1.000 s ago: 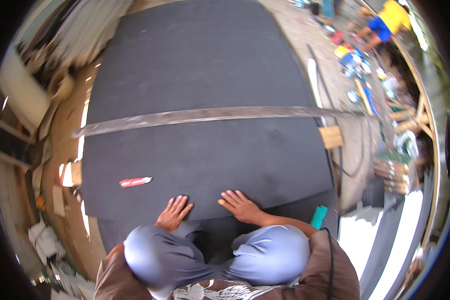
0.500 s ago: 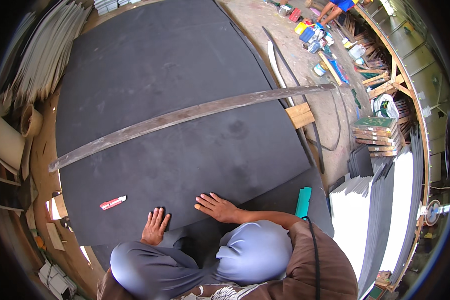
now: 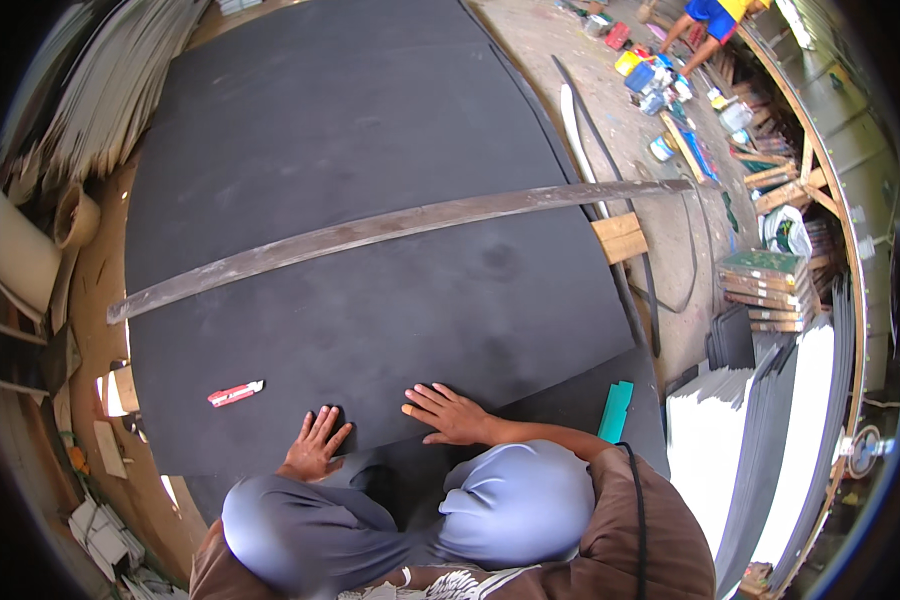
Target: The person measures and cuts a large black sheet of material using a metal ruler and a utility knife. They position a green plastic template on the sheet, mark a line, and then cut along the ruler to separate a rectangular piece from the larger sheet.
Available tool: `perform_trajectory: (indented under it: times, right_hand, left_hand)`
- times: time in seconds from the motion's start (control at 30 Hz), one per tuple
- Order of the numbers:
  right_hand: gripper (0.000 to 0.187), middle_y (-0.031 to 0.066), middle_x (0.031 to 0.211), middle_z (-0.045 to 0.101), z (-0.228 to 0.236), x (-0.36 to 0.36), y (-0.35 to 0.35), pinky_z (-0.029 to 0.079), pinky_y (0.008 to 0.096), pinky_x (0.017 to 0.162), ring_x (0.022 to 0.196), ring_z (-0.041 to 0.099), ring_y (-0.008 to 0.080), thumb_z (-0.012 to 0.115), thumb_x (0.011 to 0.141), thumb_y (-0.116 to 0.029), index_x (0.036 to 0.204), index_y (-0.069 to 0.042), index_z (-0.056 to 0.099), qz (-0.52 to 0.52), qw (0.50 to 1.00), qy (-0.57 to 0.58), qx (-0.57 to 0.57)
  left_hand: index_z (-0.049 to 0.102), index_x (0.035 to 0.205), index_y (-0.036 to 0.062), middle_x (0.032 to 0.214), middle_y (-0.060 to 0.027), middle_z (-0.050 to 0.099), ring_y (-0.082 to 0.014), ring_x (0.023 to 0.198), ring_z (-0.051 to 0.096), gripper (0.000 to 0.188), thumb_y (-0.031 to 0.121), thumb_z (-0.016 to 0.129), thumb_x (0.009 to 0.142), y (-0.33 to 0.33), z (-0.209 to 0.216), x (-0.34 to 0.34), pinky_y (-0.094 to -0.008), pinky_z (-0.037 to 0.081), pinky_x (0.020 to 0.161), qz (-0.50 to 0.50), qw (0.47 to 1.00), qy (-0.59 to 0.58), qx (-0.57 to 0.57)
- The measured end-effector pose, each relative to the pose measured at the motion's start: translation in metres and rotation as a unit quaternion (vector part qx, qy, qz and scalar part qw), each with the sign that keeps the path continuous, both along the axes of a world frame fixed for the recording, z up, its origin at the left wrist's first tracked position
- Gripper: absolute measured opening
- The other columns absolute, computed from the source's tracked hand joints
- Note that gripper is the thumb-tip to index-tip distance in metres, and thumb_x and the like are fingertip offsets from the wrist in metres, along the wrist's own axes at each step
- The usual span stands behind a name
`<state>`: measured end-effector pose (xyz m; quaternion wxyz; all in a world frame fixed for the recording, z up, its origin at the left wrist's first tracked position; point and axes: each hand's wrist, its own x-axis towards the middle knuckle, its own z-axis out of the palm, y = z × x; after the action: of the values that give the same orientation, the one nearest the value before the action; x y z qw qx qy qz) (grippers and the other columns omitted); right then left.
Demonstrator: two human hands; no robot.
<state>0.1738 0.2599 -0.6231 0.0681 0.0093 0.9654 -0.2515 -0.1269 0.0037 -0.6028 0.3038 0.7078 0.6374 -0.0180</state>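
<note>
Left hand (image 3: 316, 442) and right hand (image 3: 452, 415) lie flat, fingers spread, grasping nothing, on the large black flat sheet (image 3: 410, 310) beneath the long grey bar (image 3: 400, 220). The red-and-white slim cutter (image 3: 236, 394) lies on the bar's near side.

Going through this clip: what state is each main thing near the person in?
Dark sheet: lying flat
Left hand: open, palm down on the sheet
Right hand: open, palm down on the sheet
Long bar: laid across the sheet
Red cutter: lying unheld, blade unclear
Teal strip: lying unheld
</note>
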Motion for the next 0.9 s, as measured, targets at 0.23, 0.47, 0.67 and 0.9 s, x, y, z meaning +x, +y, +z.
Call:
perform_trajectory:
  times: [0.23, 0.47, 0.67, 0.9]
  right_hand:
    - [0.072, 0.0171, 0.172, 0.027, -0.01, 0.0, 0.05, 0.021, 0.053, 0.129, 0.16, 0.024, 0.0345, 0.056, 0.103, -0.055, 0.164, -0.022, 0.038, -0.243, 0.968, 0.012, 0.064]
    - [0.068, 0.0181, 0.171, 0.03, -0.022, 0.08, 0.09, 0.023, 0.0599, 0.126, 0.158, 0.027, 0.0382, 0.055, 0.103, -0.058, 0.161, -0.026, 0.042, -0.57, 0.808, -0.048, 0.144]
    - [0.068, 0.0176, 0.172, 0.027, -0.022, 0.169, 0.069, 0.021, 0.0592, 0.127, 0.16, 0.02, 0.0384, 0.051, 0.105, -0.06, 0.163, -0.028, 0.039, -0.725, 0.666, -0.128, 0.118]
    - [0.085, 0.0189, 0.174, 0.021, -0.015, 0.256, 0.036, 0.019, 0.0608, 0.127, 0.161, 0.016, 0.0412, 0.06, 0.097, -0.066, 0.166, -0.027, 0.029, -0.885, 0.418, -0.19, 0.079]
  left_hand:
    - [0.023, 0.169, 0.0265, 0.177, -0.0171, 0.011, -0.0379, 0.164, 0.006, 0.092, 0.074, 0.053, 0.097, 0.141, 0.024, -0.033, -0.058, 0.013, 0.131, -0.259, 0.959, 0.11, -0.043]
    - [0.03, 0.167, 0.0274, 0.176, -0.0137, 0.017, -0.0381, 0.163, 0.011, 0.084, 0.066, 0.058, 0.098, 0.291, 0.031, 0.088, -0.0581, 0.02, 0.13, -0.354, 0.932, 0.081, 0.027]
    - [0.034, 0.166, 0.0246, 0.176, -0.0126, 0.019, -0.0374, 0.163, 0.013, 0.075, 0.062, 0.052, 0.103, 0.321, -0.009, 0.229, -0.0582, 0.019, 0.13, -0.321, 0.946, -0.003, 0.047]
    - [0.031, 0.167, 0.0201, 0.177, -0.0129, 0.016, -0.036, 0.164, 0.009, 0.076, 0.061, 0.047, 0.105, 0.348, -0.012, 0.307, -0.0556, 0.017, 0.131, -0.409, 0.91, 0.022, 0.063]
